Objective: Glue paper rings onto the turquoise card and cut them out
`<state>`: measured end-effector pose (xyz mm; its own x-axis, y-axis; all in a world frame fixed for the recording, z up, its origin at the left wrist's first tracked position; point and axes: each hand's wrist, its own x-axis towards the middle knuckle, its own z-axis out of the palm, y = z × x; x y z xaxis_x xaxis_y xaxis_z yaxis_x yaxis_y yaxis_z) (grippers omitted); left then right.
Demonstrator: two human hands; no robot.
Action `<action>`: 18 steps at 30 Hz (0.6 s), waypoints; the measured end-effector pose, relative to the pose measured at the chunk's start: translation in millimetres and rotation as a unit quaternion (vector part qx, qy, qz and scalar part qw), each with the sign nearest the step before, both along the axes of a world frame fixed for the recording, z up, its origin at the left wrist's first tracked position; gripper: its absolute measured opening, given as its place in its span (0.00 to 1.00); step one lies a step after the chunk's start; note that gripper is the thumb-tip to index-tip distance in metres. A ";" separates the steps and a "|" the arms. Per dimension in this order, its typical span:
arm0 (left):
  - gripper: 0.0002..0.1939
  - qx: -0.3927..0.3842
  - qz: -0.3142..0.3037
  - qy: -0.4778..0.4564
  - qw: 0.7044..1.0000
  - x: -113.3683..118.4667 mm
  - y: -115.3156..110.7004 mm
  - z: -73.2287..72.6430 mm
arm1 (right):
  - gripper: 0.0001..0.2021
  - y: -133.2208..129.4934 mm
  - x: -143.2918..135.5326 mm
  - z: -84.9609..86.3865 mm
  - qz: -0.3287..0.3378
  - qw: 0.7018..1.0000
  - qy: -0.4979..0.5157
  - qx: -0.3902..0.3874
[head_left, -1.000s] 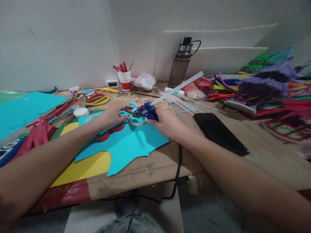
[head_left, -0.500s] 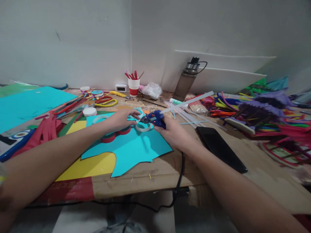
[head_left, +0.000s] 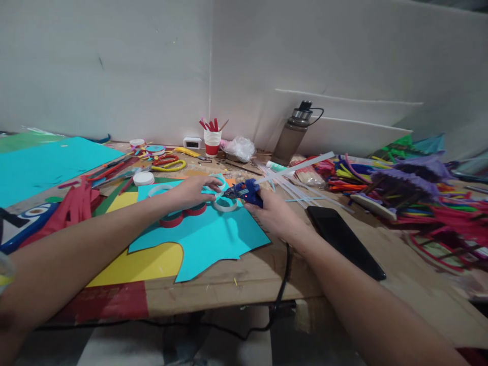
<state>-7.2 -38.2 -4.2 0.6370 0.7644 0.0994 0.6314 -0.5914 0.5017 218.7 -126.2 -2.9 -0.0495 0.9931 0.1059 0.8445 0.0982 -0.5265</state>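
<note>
My right hand (head_left: 270,211) is wrapped round a blue glue gun (head_left: 247,192), with a long pale glue stick (head_left: 301,165) out of its back. The nozzle points left, over a white paper ring (head_left: 225,205). My left hand (head_left: 198,191) is beside the nozzle, fingers apart and reaching toward the rings. Under both lies a turquoise paper sheet (head_left: 213,239). Two red rings, one of them the front red ring (head_left: 171,220), stand on it by my left hand. Another white ring (head_left: 160,189) is partly behind my left forearm.
A black phone (head_left: 345,241) lies right of my right hand. Behind are scissors (head_left: 170,166), a paper cup (head_left: 212,144) with red sticks and a leaning bottle (head_left: 293,133). Colourful pipe cleaners (head_left: 351,170) are at the right. A black cord (head_left: 284,284) hangs over the table's front edge.
The view has tilted up slightly, so the table sits lower. My left fingers and the glue gun's nozzle are slightly closer together near the white ring.
</note>
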 end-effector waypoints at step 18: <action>0.19 0.043 0.090 0.073 0.992 -31.6 29.5 36.1 | 0.17 0.0 4.7 -2.0 0.017 0.999 0.013 0.046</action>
